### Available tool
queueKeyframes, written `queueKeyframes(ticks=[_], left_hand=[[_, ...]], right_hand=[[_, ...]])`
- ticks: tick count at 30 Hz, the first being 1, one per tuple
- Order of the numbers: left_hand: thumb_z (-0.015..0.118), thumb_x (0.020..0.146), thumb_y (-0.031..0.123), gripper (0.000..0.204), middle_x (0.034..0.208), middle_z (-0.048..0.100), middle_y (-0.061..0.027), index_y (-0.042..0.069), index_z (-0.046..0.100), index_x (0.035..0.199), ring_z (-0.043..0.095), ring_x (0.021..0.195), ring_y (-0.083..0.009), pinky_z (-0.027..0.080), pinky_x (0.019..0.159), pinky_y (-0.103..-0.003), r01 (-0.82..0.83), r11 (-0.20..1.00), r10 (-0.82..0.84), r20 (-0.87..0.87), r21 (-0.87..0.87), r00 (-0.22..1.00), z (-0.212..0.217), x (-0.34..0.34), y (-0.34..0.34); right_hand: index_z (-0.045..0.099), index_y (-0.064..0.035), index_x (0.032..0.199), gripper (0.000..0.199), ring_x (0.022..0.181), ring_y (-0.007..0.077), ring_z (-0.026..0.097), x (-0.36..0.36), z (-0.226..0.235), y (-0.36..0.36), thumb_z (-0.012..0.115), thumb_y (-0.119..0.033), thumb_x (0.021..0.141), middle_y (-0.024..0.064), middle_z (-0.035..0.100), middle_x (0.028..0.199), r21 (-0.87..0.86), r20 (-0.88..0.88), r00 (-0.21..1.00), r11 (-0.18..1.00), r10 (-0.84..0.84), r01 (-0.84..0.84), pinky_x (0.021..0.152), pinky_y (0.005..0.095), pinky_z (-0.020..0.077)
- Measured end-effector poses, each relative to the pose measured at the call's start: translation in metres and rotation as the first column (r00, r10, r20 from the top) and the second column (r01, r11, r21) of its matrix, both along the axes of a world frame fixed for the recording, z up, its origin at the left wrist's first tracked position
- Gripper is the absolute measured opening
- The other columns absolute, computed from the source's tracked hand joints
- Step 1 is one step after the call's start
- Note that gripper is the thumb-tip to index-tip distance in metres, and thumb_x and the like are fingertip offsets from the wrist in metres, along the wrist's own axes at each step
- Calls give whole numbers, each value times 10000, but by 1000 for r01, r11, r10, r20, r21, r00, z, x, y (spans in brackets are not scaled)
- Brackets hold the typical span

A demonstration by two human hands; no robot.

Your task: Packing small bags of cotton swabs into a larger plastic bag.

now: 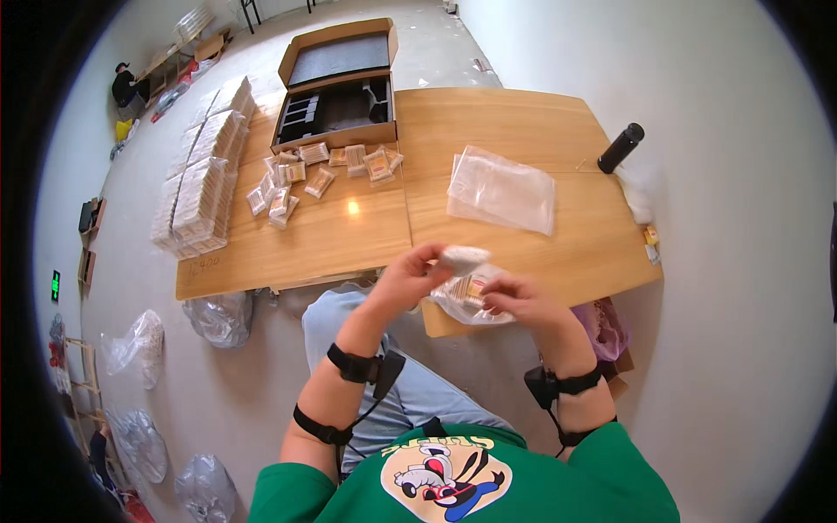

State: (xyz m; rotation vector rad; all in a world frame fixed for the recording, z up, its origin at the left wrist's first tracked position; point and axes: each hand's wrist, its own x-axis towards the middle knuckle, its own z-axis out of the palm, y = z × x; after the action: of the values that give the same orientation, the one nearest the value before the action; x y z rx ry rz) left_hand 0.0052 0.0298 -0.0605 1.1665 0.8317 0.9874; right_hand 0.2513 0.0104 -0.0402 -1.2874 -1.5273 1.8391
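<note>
My left hand [420, 272] is closed on a small white packet [465, 258], raised over the table's near edge. Just below it lies a clear plastic bag [462, 314] with several small wrapped packets [473, 290] of thin sticks inside, some bearing a yellow and red label. At the bag's right side, the curled fingers of my right hand [520, 297] pinch its rim; the fingertips are slightly blurred. Flat clear bags [502, 189] lie stacked a little farther off. Loose packets of the same kind [319, 182] are scattered on the left half of the table.
An open cardboard box [337, 113] with black lining stands at the back of the wooden table [349, 240]. Wrapped stacks of white packs [205, 196] line the left edge. A black bottle [621, 148] stands at the right. Filled plastic bags [220, 318] sit on the floor.
</note>
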Motion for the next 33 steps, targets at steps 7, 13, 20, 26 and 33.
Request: queueKeyframes(ticks=[7,13,20,26,33], left_hand=[[685,725,12,309,977,609,-143,60,601,1018,596,925,-322,491,810,-364,274,852,-8,-513,446,859,7,56,-32],[692,721,60,297,1016,591,-150,53,573,993,580,958,-359,490,778,-420,191,808,356,-720,557,596,10,73,-48],[588,784,74,161,971,590,-150,43,580,942,608,885,-333,506,727,-409,364,846,234,-884,391,405,-33,64,-32],[576,769,87,176,965,589,-111,31,597,935,618,861,-305,532,673,-389,472,746,412,-882,470,228,-53,85,-35],[579,779,103,506,1120,527,-131,-17,458,1255,587,915,-314,526,732,-373,584,594,377,-832,554,406,-36,76,-29]], right_hand=[[591,-61,1123,336,901,153,587,3,-1,-45,660,-12,798,108,601,965,606,48,969,778,-243,166,690,289,508],[650,-89,991,294,846,296,604,-17,-41,-34,679,-57,700,132,612,960,910,297,829,403,-475,-95,687,377,494],[634,-79,982,295,898,264,564,-6,-33,-35,675,-75,690,112,572,1019,969,207,660,245,-722,-36,716,355,485],[575,-24,995,189,632,111,533,5,-82,-23,628,-145,860,42,573,746,303,152,859,850,-489,431,564,259,458],[552,-23,895,97,546,36,479,-1,-82,3,563,-116,919,-7,560,695,137,-242,778,773,-580,619,460,207,388]])
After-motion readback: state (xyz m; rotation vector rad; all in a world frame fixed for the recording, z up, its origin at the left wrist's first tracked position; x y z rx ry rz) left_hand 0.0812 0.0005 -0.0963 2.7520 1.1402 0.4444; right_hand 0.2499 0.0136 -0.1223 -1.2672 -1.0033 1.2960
